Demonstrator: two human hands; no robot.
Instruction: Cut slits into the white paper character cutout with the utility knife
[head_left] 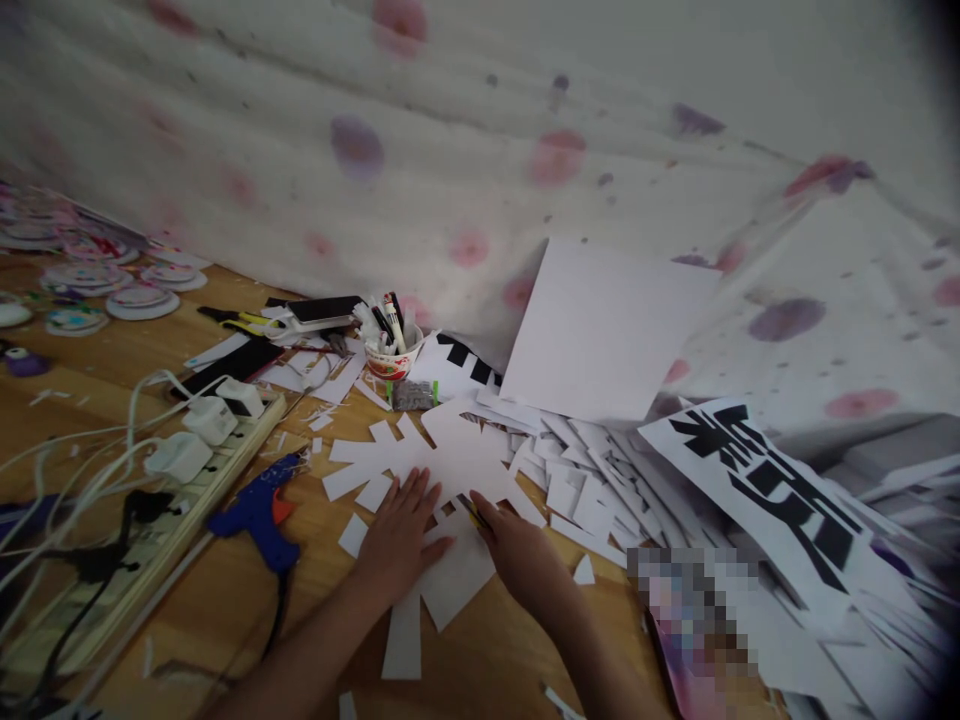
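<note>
A white paper cutout (469, 445) with many angular arms lies on the wooden table in front of me. My left hand (401, 535) rests flat on it, fingers spread and pressing on the paper. In my right hand (510, 540) is a slim yellow and dark craft knife (474, 513), its tip pointing at the paper between the two hands. Small dark gaps show in the cutout near the tip. Most of the knife's handle is hidden by my fingers.
Left of the hands are a blue glue gun (259, 515) and a power strip (195, 490) with plugged-in chargers. Behind stands a cup of pens (391, 350). White paper scraps (585, 480) pile up at right, beside a sheet with black characters (757, 480). A white board (600, 330) leans against the curtain.
</note>
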